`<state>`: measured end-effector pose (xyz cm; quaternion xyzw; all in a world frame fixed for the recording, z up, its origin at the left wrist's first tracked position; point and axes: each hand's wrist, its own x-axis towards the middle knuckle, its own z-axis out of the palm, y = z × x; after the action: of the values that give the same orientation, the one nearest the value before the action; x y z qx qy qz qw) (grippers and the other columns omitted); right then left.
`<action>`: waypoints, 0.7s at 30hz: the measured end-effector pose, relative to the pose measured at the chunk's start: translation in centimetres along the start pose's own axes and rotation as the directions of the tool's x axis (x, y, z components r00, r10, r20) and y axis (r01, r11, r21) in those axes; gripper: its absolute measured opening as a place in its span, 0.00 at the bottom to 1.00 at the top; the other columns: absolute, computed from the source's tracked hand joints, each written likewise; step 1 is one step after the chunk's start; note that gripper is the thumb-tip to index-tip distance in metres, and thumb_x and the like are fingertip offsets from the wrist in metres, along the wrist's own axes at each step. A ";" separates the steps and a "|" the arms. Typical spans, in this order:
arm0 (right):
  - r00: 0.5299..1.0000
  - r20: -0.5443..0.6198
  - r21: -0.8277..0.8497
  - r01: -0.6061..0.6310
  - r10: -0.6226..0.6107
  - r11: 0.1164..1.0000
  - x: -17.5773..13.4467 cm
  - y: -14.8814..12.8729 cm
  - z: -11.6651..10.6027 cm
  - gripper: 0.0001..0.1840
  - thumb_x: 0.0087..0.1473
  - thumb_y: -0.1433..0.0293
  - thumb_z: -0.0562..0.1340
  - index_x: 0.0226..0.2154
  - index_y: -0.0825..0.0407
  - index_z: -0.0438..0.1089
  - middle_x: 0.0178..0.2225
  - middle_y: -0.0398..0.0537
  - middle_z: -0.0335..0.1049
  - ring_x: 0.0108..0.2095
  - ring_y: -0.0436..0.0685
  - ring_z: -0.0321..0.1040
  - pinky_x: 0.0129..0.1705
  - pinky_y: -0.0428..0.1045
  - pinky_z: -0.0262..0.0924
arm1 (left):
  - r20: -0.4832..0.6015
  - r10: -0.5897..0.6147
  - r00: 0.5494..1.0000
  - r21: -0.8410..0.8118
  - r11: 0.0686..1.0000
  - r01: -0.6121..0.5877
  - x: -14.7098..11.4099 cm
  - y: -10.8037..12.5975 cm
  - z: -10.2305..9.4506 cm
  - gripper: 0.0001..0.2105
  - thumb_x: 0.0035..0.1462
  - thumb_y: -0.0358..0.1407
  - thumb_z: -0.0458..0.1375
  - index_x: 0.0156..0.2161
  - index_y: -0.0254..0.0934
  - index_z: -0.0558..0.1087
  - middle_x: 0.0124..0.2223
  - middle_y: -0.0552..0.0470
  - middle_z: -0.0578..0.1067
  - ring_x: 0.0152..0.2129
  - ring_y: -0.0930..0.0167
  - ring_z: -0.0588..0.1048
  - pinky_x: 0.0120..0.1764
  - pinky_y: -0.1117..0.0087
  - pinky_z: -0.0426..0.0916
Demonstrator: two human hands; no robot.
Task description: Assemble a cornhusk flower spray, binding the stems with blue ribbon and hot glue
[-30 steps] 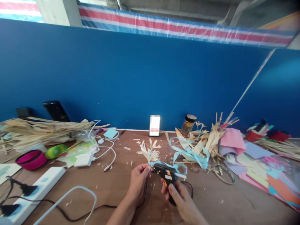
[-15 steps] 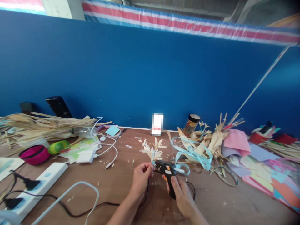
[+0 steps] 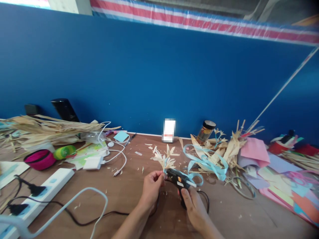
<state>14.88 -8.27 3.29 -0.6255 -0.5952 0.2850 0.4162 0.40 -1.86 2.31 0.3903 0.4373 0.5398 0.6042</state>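
Observation:
Low over the brown table, my left hand [image 3: 152, 186] pinches the stem of a handmade flower [image 3: 164, 158] with pale, dry, husk-like petals. A bit of light blue shows at the flower's middle. My right hand [image 3: 192, 202] is wrapped round the grip of a black hot glue gun [image 3: 178, 180], a white glue stick poking from its back end. The gun's nozzle points left and sits close to the flower's stem, beside my left fingertips; whether it touches cannot be made out. Light blue ribbon [image 3: 196, 159] lies in loops just beyond the gun.
Dry husks [image 3: 230, 146] and a lidded jar [image 3: 206, 131] stand right of centre. Coloured paper [image 3: 281, 186] covers the far right. At left are a white power strip [image 3: 47, 199], a pink pouch [image 3: 40, 160], a white charger [image 3: 92, 162] and a dry leaf pile [image 3: 54, 129]. A black cord [image 3: 109, 215] crosses the table.
The glue gun has tilted slightly, its back end a little lower to the right. Both hands keep their hold. The whole view has shifted a little.

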 end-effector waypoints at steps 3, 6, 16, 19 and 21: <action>1.000 0.019 -0.003 -0.006 0.006 1.000 -0.1 0.0 -0.1 0.23 0.55 0.56 0.46 0.31 0.54 0.68 0.28 0.50 0.69 0.29 0.55 0.65 0.34 0.48 0.60 | -0.008 0.001 1.000 0.016 1.000 -0.001 0.1 -0.1 -0.1 0.09 0.43 0.37 0.59 0.27 0.31 0.73 0.22 0.54 0.71 0.17 0.77 0.64 0.23 0.77 0.57; 0.999 0.040 0.015 0.002 -0.002 1.000 -0.3 -0.3 -0.2 0.23 0.56 0.57 0.45 0.34 0.54 0.68 0.27 0.49 0.69 0.30 0.55 0.65 0.34 0.48 0.60 | -0.016 0.016 1.000 0.011 1.000 -0.016 0.2 -0.3 -0.2 0.09 0.43 0.37 0.59 0.28 0.31 0.73 0.22 0.54 0.71 0.17 0.77 0.64 0.23 0.77 0.57; 0.999 0.043 -0.023 -0.022 0.023 0.999 -0.4 0.3 -0.2 0.22 0.56 0.56 0.45 0.30 0.53 0.67 0.28 0.49 0.68 0.30 0.55 0.64 0.34 0.48 0.59 | -0.013 0.019 1.000 0.028 0.999 -0.018 0.3 0.0 0.0 0.09 0.43 0.37 0.59 0.26 0.30 0.73 0.21 0.52 0.72 0.16 0.77 0.63 0.22 0.77 0.58; 0.998 0.053 -0.007 -0.014 0.014 1.000 -0.5 0.0 -0.4 0.22 0.56 0.57 0.45 0.33 0.53 0.67 0.28 0.49 0.68 0.30 0.55 0.64 0.34 0.48 0.58 | -0.007 0.024 1.000 0.022 0.999 -0.024 0.3 0.0 -0.1 0.09 0.43 0.37 0.59 0.26 0.30 0.73 0.21 0.52 0.72 0.16 0.78 0.63 0.22 0.77 0.57; 0.999 0.050 -0.009 0.000 0.000 1.000 -0.6 -0.1 -0.4 0.22 0.56 0.57 0.45 0.34 0.54 0.67 0.27 0.49 0.68 0.30 0.55 0.64 0.35 0.48 0.59 | -0.012 0.018 1.000 0.023 1.000 -0.018 0.3 -0.2 -0.1 0.10 0.43 0.37 0.59 0.26 0.30 0.73 0.21 0.53 0.71 0.16 0.77 0.63 0.22 0.77 0.57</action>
<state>15.07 -8.93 3.52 -0.6200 -0.6067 0.2980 0.3984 0.37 -1.61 2.07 0.3976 0.4437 0.5427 0.5921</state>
